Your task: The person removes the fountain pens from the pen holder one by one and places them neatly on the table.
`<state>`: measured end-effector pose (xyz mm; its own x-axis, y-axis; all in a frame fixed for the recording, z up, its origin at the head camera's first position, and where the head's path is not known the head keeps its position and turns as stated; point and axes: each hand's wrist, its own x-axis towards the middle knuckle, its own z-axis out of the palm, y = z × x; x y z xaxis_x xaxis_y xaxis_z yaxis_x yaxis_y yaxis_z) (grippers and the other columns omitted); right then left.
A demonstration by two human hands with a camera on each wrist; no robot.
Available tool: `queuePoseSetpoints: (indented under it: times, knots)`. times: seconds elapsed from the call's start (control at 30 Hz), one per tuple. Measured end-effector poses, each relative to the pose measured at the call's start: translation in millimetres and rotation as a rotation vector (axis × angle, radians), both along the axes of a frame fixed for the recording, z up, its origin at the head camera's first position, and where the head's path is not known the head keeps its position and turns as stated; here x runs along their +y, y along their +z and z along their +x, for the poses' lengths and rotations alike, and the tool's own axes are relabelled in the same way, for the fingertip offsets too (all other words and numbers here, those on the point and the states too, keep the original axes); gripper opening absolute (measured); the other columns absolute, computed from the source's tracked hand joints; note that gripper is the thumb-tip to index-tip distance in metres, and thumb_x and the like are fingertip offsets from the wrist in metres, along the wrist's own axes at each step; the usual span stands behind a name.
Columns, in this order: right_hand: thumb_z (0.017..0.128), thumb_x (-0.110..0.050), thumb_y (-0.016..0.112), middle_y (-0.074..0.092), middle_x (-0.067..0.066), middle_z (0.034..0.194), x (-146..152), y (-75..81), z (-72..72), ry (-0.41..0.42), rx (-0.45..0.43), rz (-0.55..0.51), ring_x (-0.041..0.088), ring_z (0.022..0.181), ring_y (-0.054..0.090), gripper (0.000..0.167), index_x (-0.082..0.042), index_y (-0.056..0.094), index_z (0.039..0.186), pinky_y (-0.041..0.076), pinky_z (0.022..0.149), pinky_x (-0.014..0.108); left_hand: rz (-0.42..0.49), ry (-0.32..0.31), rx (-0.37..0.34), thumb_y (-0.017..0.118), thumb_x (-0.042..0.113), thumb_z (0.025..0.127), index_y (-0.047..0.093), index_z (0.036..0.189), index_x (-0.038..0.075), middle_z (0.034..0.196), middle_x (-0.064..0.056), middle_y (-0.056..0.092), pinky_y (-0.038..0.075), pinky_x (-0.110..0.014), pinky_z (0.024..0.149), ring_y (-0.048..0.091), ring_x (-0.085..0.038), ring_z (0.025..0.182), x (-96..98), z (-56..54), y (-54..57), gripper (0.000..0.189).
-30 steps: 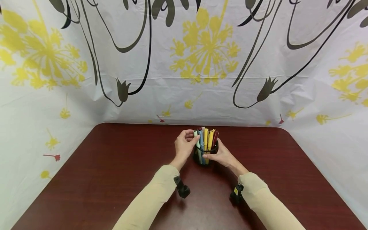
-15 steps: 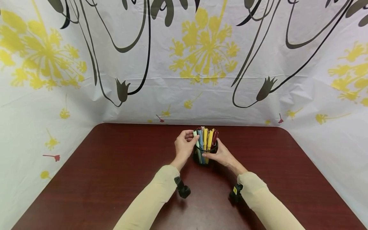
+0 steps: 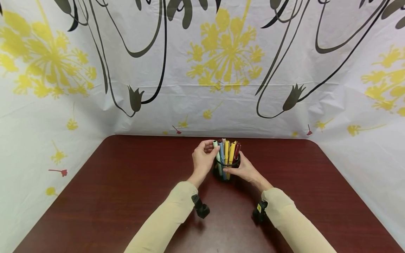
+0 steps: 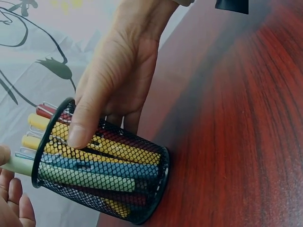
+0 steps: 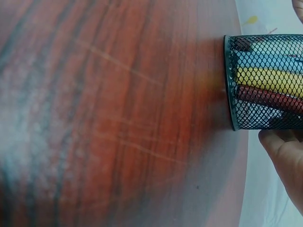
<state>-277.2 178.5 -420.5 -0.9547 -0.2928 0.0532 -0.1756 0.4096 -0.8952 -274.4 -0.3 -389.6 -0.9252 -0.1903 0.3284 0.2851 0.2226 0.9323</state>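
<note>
A black mesh pen cup (image 4: 102, 161) full of capped pens stands upright on the table. My right hand (image 3: 245, 171) grips its side, thumb across the front mesh and fingers behind, as the left wrist view shows. With thumb and fingers my left hand (image 3: 203, 157) pinches a light green pen (image 3: 216, 146) near its top. That pen's lower part is still inside the cup, its bottom end higher than the blue pen's (image 4: 128, 168). Yellow pens (image 3: 226, 147) and a dark red pen (image 3: 237, 151) stand in the cup too. Only fingers of the left hand show at the left wrist view's edge.
The dark red-brown table (image 3: 142, 175) has its far edge just behind the cup. A white patterned cloth (image 3: 177, 70) hangs beyond it and along both sides. Black wrist cameras (image 3: 201, 209) hang beneath the cream sleeves (image 3: 164, 218).
The light green pen has risen slightly out of the cup, with my left fingers moving up along with it. My right hand keeps its hold on the cup, which stays in place.
</note>
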Motion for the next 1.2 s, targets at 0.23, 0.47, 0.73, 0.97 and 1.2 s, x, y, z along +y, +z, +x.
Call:
queuePoseSetpoints:
  times: [0.23, 0.47, 0.73, 0.97, 1.2]
  knots:
    - [0.078, -0.029, 0.078, 0.047, 0.019, 0.132, -0.9, 0.3, 0.0, 0.001, 0.071, 0.016, 0.029, 0.120, 0.048, 0.092, -0.004, 0.020, 0.145, 0.038, 0.101, 0.049, 0.020, -0.015, 0.074, 0.072, 0.021, 0.084, 0.067, 0.108, 0.011, 0.097, -0.005, 0.069, 0.054, -0.025, 0.074, 0.065, -0.017, 0.086, -0.7, 1.9, 5.2, 0.026]
    - [0.080, -0.025, 0.076, 0.029, 0.024, 0.147, -0.9, 3.7, 1.6, -0.011, -0.001, 0.034, 0.036, 0.135, 0.031, 0.101, -0.002, 0.007, 0.150, 0.027, 0.108, 0.055, 0.092, -0.023, 0.180, 0.071, 0.017, 0.085, 0.067, 0.108, 0.006, 0.097, -0.010, 0.069, 0.054, -0.026, 0.075, 0.066, -0.019, 0.086, -3.3, 3.0, 14.4, 0.026]
    - [0.078, -0.033, 0.077, 0.010, 0.023, 0.155, 0.7, 2.8, 0.5, -0.035, -0.037, 0.076, 0.036, 0.142, 0.014, 0.112, 0.000, -0.003, 0.150, 0.021, 0.111, 0.056, 0.248, -0.052, 0.215, 0.070, 0.014, 0.086, 0.065, 0.110, 0.003, 0.100, -0.014, 0.067, 0.052, -0.021, 0.075, 0.063, -0.015, 0.086, -10.5, 6.1, 31.5, 0.027]
    - [0.076, -0.038, 0.077, -0.001, 0.023, 0.156, 2.0, 1.5, 0.4, -0.040, -0.059, 0.098, 0.037, 0.143, 0.006, 0.117, 0.002, -0.006, 0.149, 0.019, 0.111, 0.056, 0.393, -0.050, 0.183, 0.067, 0.009, 0.087, 0.063, 0.112, -0.002, 0.103, -0.016, 0.066, 0.052, -0.021, 0.079, 0.061, -0.007, 0.085, -21.8, 9.5, 46.4, 0.027]
    - [0.076, -0.038, 0.077, -0.001, 0.024, 0.155, 2.6, 2.0, 1.1, -0.035, -0.057, 0.104, 0.037, 0.143, 0.006, 0.118, 0.002, -0.006, 0.149, 0.019, 0.111, 0.056, 0.489, -0.058, 0.093, 0.066, 0.009, 0.088, 0.064, 0.113, -0.001, 0.096, -0.006, 0.066, 0.054, -0.031, 0.083, 0.062, -0.006, 0.080, -41.2, 7.4, 52.8, 0.027]
